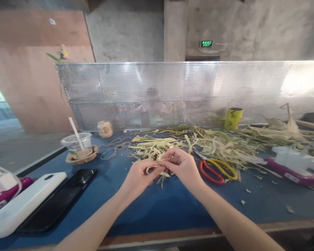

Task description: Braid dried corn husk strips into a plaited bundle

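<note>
Left hand: the left hand (142, 173) has thumb and fingertips pinched together on a pale strip (165, 174) of plant matter, which curls in a small loop beside the thumb.
Right hand: the right hand (182, 166) is curled, its thumb and fingertips meeting the left hand's at the same strip; its exact hold is partly hidden by its own fingers.
Pale strip: between the two hands, above the tabletop (151, 218), just in front of the pile (153, 148) of dry strips. It looks thin and brittle, so a sharp fold or hard tug could split it.
Loop: it could spring open if either pinch loosened, since dry stalk seems likely to straighten.
Pile: loose ends lie close to the knuckles; a snagged one could drag others along.
Scissors: the scissors (204, 161) lie near the right hand, blades toward the pile; a sideways sweep of that hand could meet the points.
Cup: the cup (78, 143) with a straw sits in a cardboard holder (81, 159), left of the pile. A wide left elbow might tip it, wetting the black phone (64, 195) nearby.
String: the string (117, 144) lies in slack loops between cup and pile, and could tangle with stray stalks.
</note>
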Motion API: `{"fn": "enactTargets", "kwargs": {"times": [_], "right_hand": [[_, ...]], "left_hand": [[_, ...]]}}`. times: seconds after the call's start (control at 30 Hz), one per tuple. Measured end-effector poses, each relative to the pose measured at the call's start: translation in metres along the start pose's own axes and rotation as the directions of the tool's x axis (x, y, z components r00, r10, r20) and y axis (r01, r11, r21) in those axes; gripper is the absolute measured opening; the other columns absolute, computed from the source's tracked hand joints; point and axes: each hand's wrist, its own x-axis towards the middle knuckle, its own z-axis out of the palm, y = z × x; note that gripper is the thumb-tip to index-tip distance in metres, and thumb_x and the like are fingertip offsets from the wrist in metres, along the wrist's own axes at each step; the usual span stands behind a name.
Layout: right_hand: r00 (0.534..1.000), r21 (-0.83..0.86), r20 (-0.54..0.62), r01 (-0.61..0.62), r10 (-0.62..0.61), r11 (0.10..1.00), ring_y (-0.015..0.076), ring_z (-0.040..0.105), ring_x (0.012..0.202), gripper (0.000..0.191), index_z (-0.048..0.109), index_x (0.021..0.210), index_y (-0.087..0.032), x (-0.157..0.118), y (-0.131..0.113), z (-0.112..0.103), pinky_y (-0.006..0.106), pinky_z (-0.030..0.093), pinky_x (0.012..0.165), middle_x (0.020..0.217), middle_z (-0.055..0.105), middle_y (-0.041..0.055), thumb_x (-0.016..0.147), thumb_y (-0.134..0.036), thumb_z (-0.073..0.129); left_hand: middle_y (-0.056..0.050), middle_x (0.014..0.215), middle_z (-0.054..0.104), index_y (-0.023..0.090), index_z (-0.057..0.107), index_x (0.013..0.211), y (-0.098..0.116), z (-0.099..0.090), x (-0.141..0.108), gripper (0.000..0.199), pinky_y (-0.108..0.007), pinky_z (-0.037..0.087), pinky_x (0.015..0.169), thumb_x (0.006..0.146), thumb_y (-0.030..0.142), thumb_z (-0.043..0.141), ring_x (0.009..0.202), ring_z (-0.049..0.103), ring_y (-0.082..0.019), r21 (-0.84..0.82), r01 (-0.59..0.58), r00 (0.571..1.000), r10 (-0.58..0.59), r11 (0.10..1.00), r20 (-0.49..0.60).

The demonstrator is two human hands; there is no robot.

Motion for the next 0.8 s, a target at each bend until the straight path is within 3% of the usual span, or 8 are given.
{"fn": "enactTargets", "kwargs": {"times": [0.13,0.2,0.3,0.4,0.43,0.53,0.67,0.8], "right_hand": [[0.987,-0.243,-0.010,0.153,-0.160,0.958,0.0064,0.052,0.046,0.009,0.054,0.078,-0.020,-0.006,-0.001,0.002,0.020,0.042,0.045,0.071,0.053,-0.0023,0.072,-0.024,0.060],[0.981,-0.285,0.008,0.187,-0.192,0.940,0.0053,0.051,0.047,0.019,0.052,0.090,-0.021,-0.007,-0.001,0.000,0.020,0.042,0.044,0.084,0.051,0.0000,0.073,-0.027,0.059],[0.985,-0.361,0.009,0.166,-0.175,0.918,0.0054,0.048,0.050,0.036,0.042,0.101,-0.022,-0.007,-0.003,-0.003,0.020,0.039,0.043,0.093,0.048,0.0020,0.073,-0.035,0.059],[0.985,-0.558,0.142,0.158,-0.094,0.815,0.0074,0.045,0.050,0.020,0.045,0.086,-0.020,-0.007,-0.005,-0.003,0.020,0.035,0.047,0.075,0.052,-0.0016,0.077,-0.037,0.053],[0.977,-0.612,0.207,0.175,-0.057,0.771,0.0082,0.045,0.050,0.017,0.046,0.077,-0.020,-0.006,-0.006,-0.002,0.021,0.034,0.048,0.067,0.051,-0.0027,0.080,-0.036,0.049],[0.939,-0.664,0.343,0.250,-0.010,0.704,0.0096,0.048,0.053,0.029,0.046,0.063,-0.018,-0.007,-0.007,0.001,0.021,0.033,0.052,0.055,0.051,-0.0025,0.087,-0.031,0.037],[0.926,-0.607,0.377,0.264,-0.021,0.750,0.0086,0.050,0.052,0.035,0.050,0.064,-0.018,-0.008,-0.008,0.001,0.020,0.036,0.056,0.053,0.053,-0.0025,0.090,-0.030,0.031],[0.934,-0.454,0.345,0.082,0.091,0.887,0.0062,0.043,0.039,0.041,0.048,0.058,-0.017,-0.009,-0.006,-0.002,0.018,0.036,0.047,0.044,0.046,-0.0041,0.090,-0.037,0.031]], "left_hand": [[-0.001,0.062,0.062,0.019,0.071,0.073,0.006,0.001,0.000,0.017,-0.018,0.035,0.044,0.074,0.025,0.055,0.047,0.046,-0.008,0.121,-0.071,0.997,0.075,0.990,-0.023],[-0.001,0.060,0.062,0.018,0.071,0.070,0.004,0.000,0.000,0.017,-0.018,0.034,0.043,0.073,0.023,0.056,0.046,0.045,-0.008,0.103,-0.068,0.996,0.073,0.992,-0.044],[-0.002,0.062,0.061,0.017,0.072,0.077,-0.004,-0.002,0.002,0.017,-0.018,0.030,0.039,0.071,0.027,0.059,0.042,0.040,-0.006,-0.018,-0.047,0.979,0.043,0.999,-0.197],[-0.002,0.066,0.059,0.017,0.072,0.080,-0.013,-0.004,0.005,0.021,-0.018,0.029,0.038,0.069,0.031,0.062,0.043,0.038,-0.005,-0.181,-0.055,0.953,-0.003,0.982,-0.304],[-0.002,0.065,0.058,0.016,0.072,0.079,-0.014,-0.004,0.006,0.020,-0.019,0.029,0.038,0.068,0.031,0.063,0.043,0.038,-0.005,-0.219,-0.051,0.954,-0.017,0.974,-0.299],[0.001,0.055,0.052,0.015,0.072,0.075,-0.014,-0.001,0.007,0.019,-0.018,0.027,0.037,0.065,0.030,0.067,0.042,0.036,-0.005,-0.316,-0.015,0.968,-0.066,0.949,-0.243],[0.003,0.045,0.046,0.013,0.072,0.073,-0.008,0.001,0.006,0.021,-0.017,0.026,0.037,0.062,0.031,0.069,0.041,0.035,-0.005,-0.402,0.039,0.965,-0.138,0.915,-0.222],[0.004,0.041,0.045,0.013,0.073,0.075,-0.005,0.000,0.004,0.023,-0.017,0.027,0.038,0.062,0.032,0.069,0.041,0.036,-0.005,-0.422,0.060,0.942,-0.191,0.905,-0.276]]}}
